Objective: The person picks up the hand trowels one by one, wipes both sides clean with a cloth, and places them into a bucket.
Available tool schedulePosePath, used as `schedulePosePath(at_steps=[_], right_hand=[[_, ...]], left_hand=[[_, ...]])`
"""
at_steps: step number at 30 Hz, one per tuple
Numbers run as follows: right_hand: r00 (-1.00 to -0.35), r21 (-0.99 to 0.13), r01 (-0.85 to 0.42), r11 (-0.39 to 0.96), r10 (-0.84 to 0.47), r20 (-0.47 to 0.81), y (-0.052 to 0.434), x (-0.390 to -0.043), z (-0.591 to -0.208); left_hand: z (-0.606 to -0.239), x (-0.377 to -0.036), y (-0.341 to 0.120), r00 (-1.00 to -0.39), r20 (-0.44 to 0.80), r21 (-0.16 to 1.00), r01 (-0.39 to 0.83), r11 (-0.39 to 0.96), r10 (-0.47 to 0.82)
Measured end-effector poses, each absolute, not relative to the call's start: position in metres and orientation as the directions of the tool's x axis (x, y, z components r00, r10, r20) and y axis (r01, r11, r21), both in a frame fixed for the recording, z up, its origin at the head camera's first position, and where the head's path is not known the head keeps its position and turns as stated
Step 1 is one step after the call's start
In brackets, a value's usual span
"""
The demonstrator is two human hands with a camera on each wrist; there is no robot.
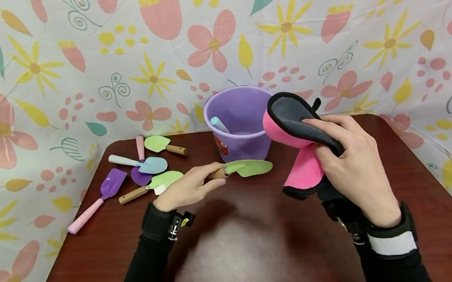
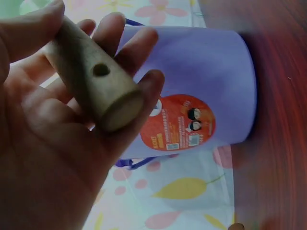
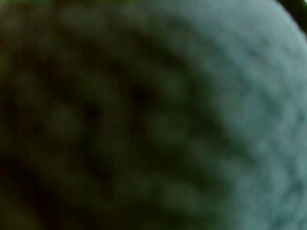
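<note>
My left hand [image 1: 191, 186] grips the wooden handle [image 2: 93, 76] of a small green trowel [image 1: 253, 167], whose blade points right, in front of the purple bucket [image 1: 243, 144]. In the left wrist view the fingers curl round the handle, its holed end showing. My right hand [image 1: 354, 159] pinches a pink fabric piece [image 1: 305, 169] with black edging, a grey lining and a small black loop, raised beside the bucket. Its lower part bends down under the hand. The right wrist view is filled by a blurred grey-green surface [image 3: 268, 96].
A light blue handle [image 1: 219, 124] leans inside the bucket. At the left lie a purple shovel with pink handle [image 1: 112, 183], a light blue trowel [image 1: 153, 165], and green trowels [image 1: 157, 143] with wooden handles. A flowered cloth [image 1: 216, 45] hangs behind the dark red table [image 1: 238, 259].
</note>
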State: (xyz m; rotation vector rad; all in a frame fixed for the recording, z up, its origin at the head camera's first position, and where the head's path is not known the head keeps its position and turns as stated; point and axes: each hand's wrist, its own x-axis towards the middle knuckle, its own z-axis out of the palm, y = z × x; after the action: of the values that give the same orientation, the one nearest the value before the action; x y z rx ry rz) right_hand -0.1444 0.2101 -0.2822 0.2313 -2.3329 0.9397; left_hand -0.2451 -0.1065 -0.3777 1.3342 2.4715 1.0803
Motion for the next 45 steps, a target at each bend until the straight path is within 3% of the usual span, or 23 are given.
schedulePosePath(at_steps=[10,26,45], right_hand=[[-0.73,-0.488,-0.465,0.739,-0.009,0.683,0.191,-0.146,-0.278],[-0.734,-0.386,-0.492,0.781,-0.133,0.667,0.162,-0.179,-0.305],[-0.708,-0.246,-0.523,0.816,-0.254,0.659,0.129,-0.205,-0.343]], left_hand=[[-0.369,-0.244,-0.092,-0.651,0.137,0.691,0.603,0.398,0.747],[-0.349,-0.249,-0.068,-0.757,0.054,0.669,0.512,0.539,0.652],[-0.353,-0.247,-0.065,-0.846,0.126,0.653,0.464,0.599,0.518]])
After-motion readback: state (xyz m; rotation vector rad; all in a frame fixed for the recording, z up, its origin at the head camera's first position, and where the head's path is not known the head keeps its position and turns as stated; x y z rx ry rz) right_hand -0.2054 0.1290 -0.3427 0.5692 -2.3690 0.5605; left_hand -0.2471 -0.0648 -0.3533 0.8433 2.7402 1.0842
